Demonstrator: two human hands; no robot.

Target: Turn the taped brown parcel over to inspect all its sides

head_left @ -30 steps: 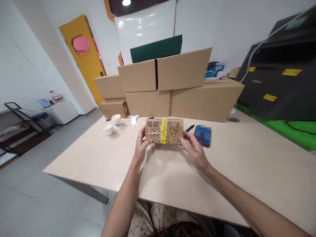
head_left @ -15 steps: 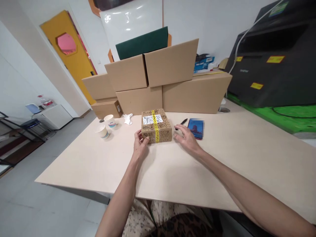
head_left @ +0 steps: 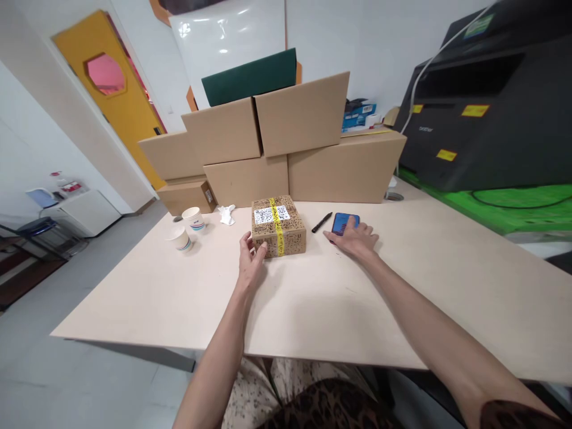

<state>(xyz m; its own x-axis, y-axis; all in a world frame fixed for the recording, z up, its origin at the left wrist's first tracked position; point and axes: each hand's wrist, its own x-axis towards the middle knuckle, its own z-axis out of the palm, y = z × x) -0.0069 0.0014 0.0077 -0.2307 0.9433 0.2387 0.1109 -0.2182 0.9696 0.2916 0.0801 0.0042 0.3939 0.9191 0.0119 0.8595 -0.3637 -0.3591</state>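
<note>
Since the right hand (head_left: 357,239) left the parcel (head_left: 292,223): left hand (head_left: 251,261) alone steadies it, fingers holding a corner
Phone (head_left: 341,221): right fingers spread over it, grip unclear

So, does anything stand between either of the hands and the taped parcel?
A black pen lies on the table between the right hand and the parcel. Nothing visible separates the left hand from the parcel's near left corner.
</note>
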